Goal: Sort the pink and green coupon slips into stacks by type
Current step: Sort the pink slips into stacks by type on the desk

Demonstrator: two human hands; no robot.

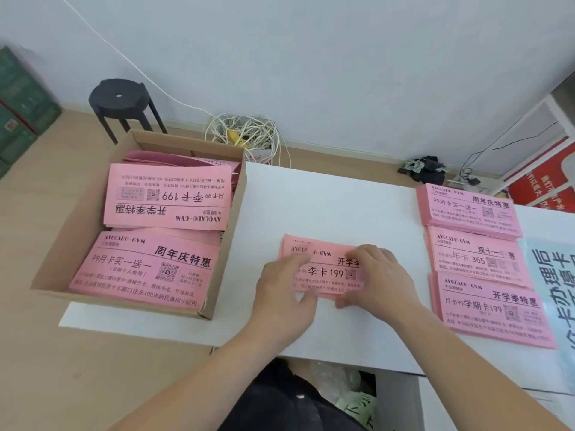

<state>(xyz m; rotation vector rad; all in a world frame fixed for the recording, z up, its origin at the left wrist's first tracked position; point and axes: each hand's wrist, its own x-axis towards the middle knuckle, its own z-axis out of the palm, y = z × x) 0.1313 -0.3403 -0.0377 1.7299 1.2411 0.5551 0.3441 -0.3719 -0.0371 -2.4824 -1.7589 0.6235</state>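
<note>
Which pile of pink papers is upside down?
The far pile in the cardboard box. Its writing reads upside down from where the person stands. All the rest, in the box or outside it, read the right way up.

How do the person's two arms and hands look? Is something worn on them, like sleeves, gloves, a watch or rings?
Both arms are bare in the view: no sleeve reaches the left forearm or the right forearm. The left hand and the right hand wear no gloves. No watch, bracelet or ring shows.
</note>
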